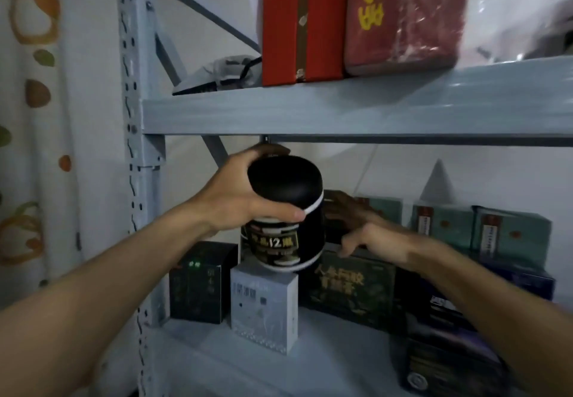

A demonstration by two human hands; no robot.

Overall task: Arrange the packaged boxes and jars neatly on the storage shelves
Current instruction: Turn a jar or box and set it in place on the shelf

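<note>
My left hand [248,198] grips a black jar [286,220] with a black lid and white bands, held tilted in the air just above a small white box [263,306] on the lower shelf. My right hand [369,235] reaches behind the jar, fingers spread, resting on top of a dark green box [353,294] with gold lettering. Whether those fingers grip anything is hidden by the jar. A small black box [198,285] stands left of the white one.
Teal boxes [483,232] line the back right of the lower shelf, dark boxes [446,362] sit at the front right. The upper shelf beam [341,111] carries two tall red boxes [304,21]. A perforated shelf post [133,148] stands left, beside a patterned curtain.
</note>
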